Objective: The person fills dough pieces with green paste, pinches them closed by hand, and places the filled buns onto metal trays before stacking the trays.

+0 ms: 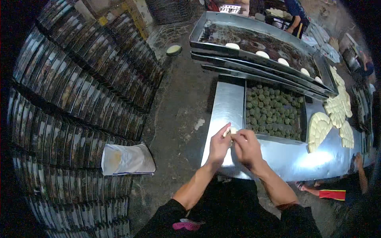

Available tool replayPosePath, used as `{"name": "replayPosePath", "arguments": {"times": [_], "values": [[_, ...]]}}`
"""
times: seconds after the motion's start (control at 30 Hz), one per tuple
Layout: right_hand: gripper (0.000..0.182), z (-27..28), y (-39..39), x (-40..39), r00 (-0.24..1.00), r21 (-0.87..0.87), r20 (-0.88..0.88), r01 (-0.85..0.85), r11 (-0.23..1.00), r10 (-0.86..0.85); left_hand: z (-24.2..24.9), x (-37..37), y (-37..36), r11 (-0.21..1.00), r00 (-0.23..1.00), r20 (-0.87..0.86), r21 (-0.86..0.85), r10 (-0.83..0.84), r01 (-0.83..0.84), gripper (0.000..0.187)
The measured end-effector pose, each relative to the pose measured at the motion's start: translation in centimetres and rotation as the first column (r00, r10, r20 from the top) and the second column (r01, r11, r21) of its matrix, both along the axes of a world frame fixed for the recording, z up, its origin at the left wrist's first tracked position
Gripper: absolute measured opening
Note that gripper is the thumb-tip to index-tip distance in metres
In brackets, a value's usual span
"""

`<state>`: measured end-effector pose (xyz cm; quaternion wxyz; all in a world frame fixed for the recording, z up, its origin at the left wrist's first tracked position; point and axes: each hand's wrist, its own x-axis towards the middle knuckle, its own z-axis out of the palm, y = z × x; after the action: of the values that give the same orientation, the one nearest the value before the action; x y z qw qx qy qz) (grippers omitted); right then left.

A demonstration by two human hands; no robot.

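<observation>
Over the near left part of the metal table (226, 105), my left hand (219, 146) and my right hand (247, 147) meet, fingertips pinched around a small piece of pale dough (233, 130). The fingers cover most of it. Just beyond my hands lies a box of several dark green filling balls (272, 107). Above that box rests a stack of large dark trays (254, 27), whose top one carries several white dough rounds (262, 54) along its near side. To the right, pale dough portions (319, 129) lie in flat clusters on the table.
Racks of stacked trays (75, 91) fill the left side. A white sack (129, 159) and a bowl (174, 50) stand on the floor. One person's hand (291, 29) shows at the far back; another person's arm (360, 164) is at the right table edge.
</observation>
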<state>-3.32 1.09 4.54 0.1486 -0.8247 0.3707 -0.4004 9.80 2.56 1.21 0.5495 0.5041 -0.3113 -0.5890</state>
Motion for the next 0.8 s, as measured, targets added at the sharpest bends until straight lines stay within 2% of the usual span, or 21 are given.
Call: {"name": "replayPosePath", "arguments": {"times": [0.03, 0.07, 0.1, 0.13, 0.17, 0.2, 0.23, 0.27, 0.3, 0.33, 0.37, 0.4, 0.43, 0.47, 0.5, 0.53, 0.57, 0.6, 0.67, 0.73, 0.8], "values": [[0.03, 0.0, 0.9, 0.5, 0.99, -0.081, -0.132, 0.029, 0.996, -0.039, -0.1, -0.7, 0.6, 0.998, 0.999, -0.035, -0.04, 0.04, -0.041, 0.042], [0.03, 0.3, 1.3, 0.5, 0.99, -0.07, -0.131, 0.048, 0.996, -0.057, 0.5, -1.3, 1.5, 0.994, 0.995, -0.069, -0.075, 0.071, -0.076, 0.043], [0.032, 1.2, 1.2, 0.3, 0.985, -0.119, -0.167, 0.024, 0.993, -0.043, 1.6, -1.0, 2.8, 0.977, 0.996, -0.091, -0.214, -0.021, 0.001, 0.043], [0.035, 2.1, 1.0, 0.0, 0.979, -0.166, -0.199, 0.0, 0.986, -0.033, 3.0, -0.9, 4.0, 0.98, 0.995, -0.085, -0.195, -0.046, 0.029, 0.043], [0.036, 3.3, 0.8, -0.4, 0.988, -0.17, -0.153, -0.038, 0.985, 0.011, 5.2, -0.6, 4.9, 0.986, 0.985, 0.171, -0.165, 0.008, 0.021, 0.04], [0.035, 4.5, 0.4, -0.7, 0.988, -0.128, -0.12, -0.111, 0.986, 0.095, 6.5, 0.1, 5.1, 0.989, 0.906, 0.419, -0.149, 0.055, 0.008, 0.038], [0.033, 5.5, 0.0, -0.7, 0.98, -0.031, -0.075, -0.187, 0.982, 0.184, 5.8, 1.5, 4.7, 0.832, 0.576, 0.748, -0.518, 0.33, 0.197, 0.034], [0.032, 6.3, 0.0, -0.6, 0.962, 0.064, -0.02, -0.27, 0.961, 0.272, 6.0, 2.1, 4.0, 0.796, 0.571, 0.699, -0.592, 0.432, 0.123, 0.026], [0.032, 7.4, 0.3, -0.2, 0.966, 0.071, -0.007, -0.258, 0.963, 0.26, 5.5, 2.3, 3.1, 0.772, 0.629, 0.623, -0.633, 0.465, 0.058, 0.03], [0.031, 8.7, 0.4, 0.4, 0.982, 0.267, 0.003, -0.18, 0.947, 0.187, 5.1, 2.5, 2.4, 0.742, 0.678, 0.536, -0.67, 0.502, -0.02, 0.037], [0.029, 9.5, 0.3, 0.8, 0.993, 0.449, -0.009, -0.103, 0.888, 0.12, 5.3, 2.2, 2.2, 0.741, 0.677, 0.536, -0.671, 0.504, -0.02, 0.037], [0.029, 9.5, -0.3, 1.1, 0.992, 0.446, -0.012, -0.107, 0.889, 0.126, 5.7, 1.6, 1.8, 0.837, 0.843, 0.388, -0.533, 0.373, -0.125, 0.039], [0.025, 9.2, -1.1, 1.3, 0.986, 0.283, 0.048, -0.169, 0.944, 0.162, 6.0, 1.2, 1.2, 0.913, 0.948, 0.18, -0.364, 0.261, -0.182, 0.044], [0.022, 8.7, -1.9, 1.3, 0.972, 0.113, 0.1, -0.223, 0.968, 0.212, 6.0, 1.1, 0.6, 0.909, 0.946, 0.171, -0.368, 0.275, -0.198, 0.044], [0.021, 7.4, -2.1, 1.2, 0.976, 0.042, 0.053, -0.212, 0.976, 0.21, 6.0, 1.5, 0.2, 0.962, 0.976, 0.112, -0.222, 0.185, -0.156, 0.045], [0.018, 6.6, -1.7, 1.1, 0.981, 0.041, 0.059, -0.185, 0.982, 0.182, 6.0, 1.6, -0.4, 0.992, 0.994, 0.04, -0.078, 0.099, -0.096, 0.047], [0.017, 5.5, -1.0, 0.7, 0.976, 0.041, 0.086, -0.207, 0.978, 0.203, 6.4, 1.0, -1.0, 0.995, 0.994, -0.046, -0.013, 0.102, -0.102, 0.052], [0.016, 4.5, -0.5, 0.3, 0.969, 0.044, 0.114, -0.228, 0.973, 0.222, 6.2, 0.6, -1.5, 0.993, 0.992, -0.049, -0.009, 0.12, -0.12, 0.052], [0.017, 3.2, -0.2, -0.6, 0.976, 0.043, 0.087, -0.202, 0.979, 0.197, 5.3, -0.6, -2.5, 0.981, 0.974, 0.12, 0.027, 0.19, -0.194, 0.057], [0.018, 2.3, -0.6, -1.7, 0.987, 0.056, 0.059, -0.153, 0.987, 0.149, 4.2, -1.7, -2.6, 0.988, 0.988, 0.06, 0.062, 0.139, -0.143, 0.058], [0.023, 1.9, -2.6, -2.4, 0.987, 0.44, 0.159, -0.087, 0.894, 0.018, 4.4, -2.6, -2.6, 0.987, 0.976, -0.145, 0.042, 0.161, -0.157, 0.054]]}}
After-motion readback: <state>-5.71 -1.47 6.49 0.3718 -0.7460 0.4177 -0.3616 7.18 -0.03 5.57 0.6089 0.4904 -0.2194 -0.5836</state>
